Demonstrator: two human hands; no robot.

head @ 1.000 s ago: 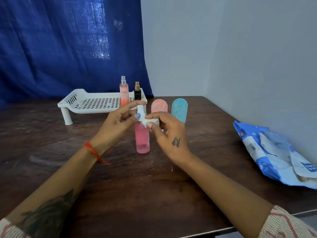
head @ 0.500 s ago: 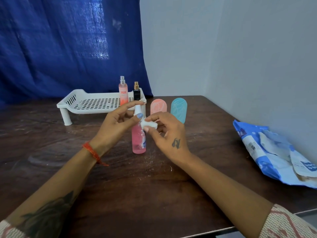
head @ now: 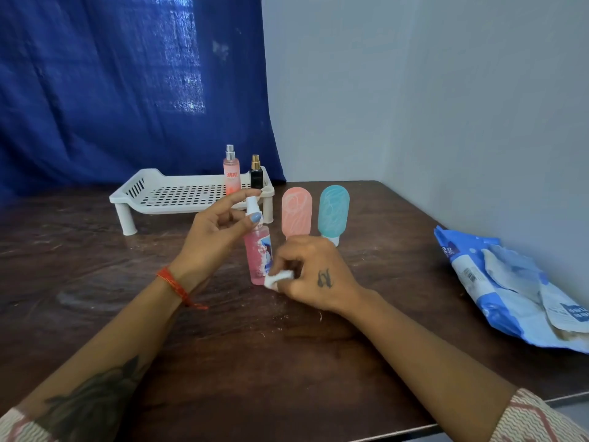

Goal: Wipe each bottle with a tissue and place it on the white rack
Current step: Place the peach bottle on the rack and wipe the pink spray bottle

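A pink spray bottle [head: 257, 255] stands upright on the brown table in the middle. My left hand [head: 213, 240] pinches its white nozzle top between thumb and forefinger. My right hand [head: 310, 275] pinches a small white tissue [head: 278, 277] against the bottle's lower side. On the right end of the white rack [head: 178, 194] stand a pink perfume bottle [head: 231, 173] and a small black bottle [head: 256, 174]. A peach tube bottle [head: 296, 212] and a teal tube bottle [head: 333, 212] stand cap-down on the table just beyond my right hand.
A blue and white tissue pack [head: 516, 298] lies at the table's right side by the grey wall. A blue curtain hangs behind the rack. The table's front edge runs along the lower right.
My right hand has slid the tissue down from the bottle's nozzle to its lower body. My left hand stays at the nozzle top. The bottle has turned, showing its label.
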